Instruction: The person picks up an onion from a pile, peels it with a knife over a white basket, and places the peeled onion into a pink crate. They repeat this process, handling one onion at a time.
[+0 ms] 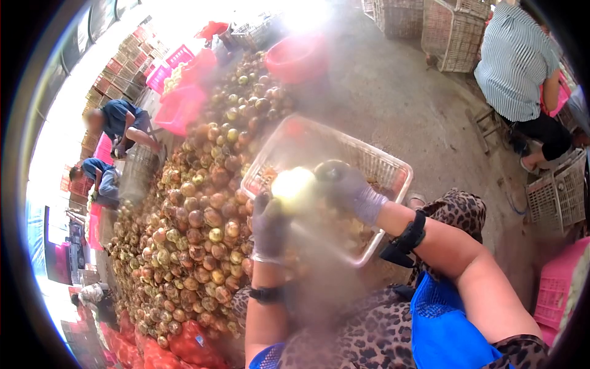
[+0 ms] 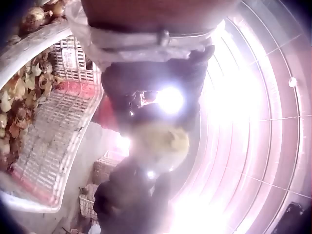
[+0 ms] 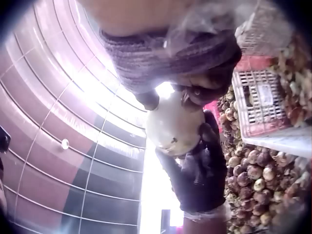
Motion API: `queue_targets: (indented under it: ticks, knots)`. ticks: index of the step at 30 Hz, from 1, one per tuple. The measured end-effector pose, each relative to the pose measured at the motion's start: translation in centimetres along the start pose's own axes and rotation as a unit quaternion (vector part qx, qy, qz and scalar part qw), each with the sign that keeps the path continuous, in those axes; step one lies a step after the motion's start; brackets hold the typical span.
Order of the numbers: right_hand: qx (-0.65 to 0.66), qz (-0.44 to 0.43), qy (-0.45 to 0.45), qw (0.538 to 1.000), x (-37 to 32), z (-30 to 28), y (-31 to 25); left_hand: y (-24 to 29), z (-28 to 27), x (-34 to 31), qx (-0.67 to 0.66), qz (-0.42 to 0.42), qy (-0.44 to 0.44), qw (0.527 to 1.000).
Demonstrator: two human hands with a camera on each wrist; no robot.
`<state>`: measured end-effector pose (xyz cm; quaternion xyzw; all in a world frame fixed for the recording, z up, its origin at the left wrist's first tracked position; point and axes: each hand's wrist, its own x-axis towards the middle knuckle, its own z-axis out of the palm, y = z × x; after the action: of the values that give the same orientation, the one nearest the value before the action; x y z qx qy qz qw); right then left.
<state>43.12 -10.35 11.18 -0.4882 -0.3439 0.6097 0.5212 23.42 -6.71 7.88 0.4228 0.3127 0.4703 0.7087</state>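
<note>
A pale peeled onion [image 1: 294,189] is held between both gloved hands over a plastic crate [image 1: 387,161]; glare washes it out in the head view. My left hand [image 1: 269,224] cups it from one side, its dark-gloved fingers [image 3: 210,136] curled around the onion [image 3: 175,127] in the right wrist view. From the opposite side my right hand [image 1: 351,192] pinches it, thumb and curled fingers at its surface. Something small and shiny shows by the right fingers; I cannot tell what it is. In the left wrist view the onion [image 2: 163,144] is blurred between the hands.
A large heap of unpeeled onions [image 1: 196,227] lies left of the crate. Loose skins [image 2: 19,100] lie inside the crate. Red net sacks [image 1: 190,344] sit below the heap, a red tub [image 1: 298,58] beyond it. Other people [image 1: 519,61] sit at both sides, among stacked crates [image 1: 455,34].
</note>
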Motion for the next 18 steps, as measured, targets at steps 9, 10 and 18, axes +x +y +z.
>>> queue_targets:
  ticks: [9, 10, 18]
  knots:
    - [-0.531, -0.252, 0.101, 0.803, 1.2, -0.5, 0.3, -1.4, 1.0, 0.1, -0.099, -0.032, -0.048, 0.993]
    - [-0.508, -0.291, 0.139, 0.798, 1.0, -0.7, -0.8, -1.9, 0.4, 0.4, -0.098, -0.027, -0.032, 0.994]
    - [-0.363, -0.092, 0.090, 0.923, 1.7, -1.8, -1.8, -0.5, 2.0, -0.7, -0.142, -0.045, -0.038, 0.988]
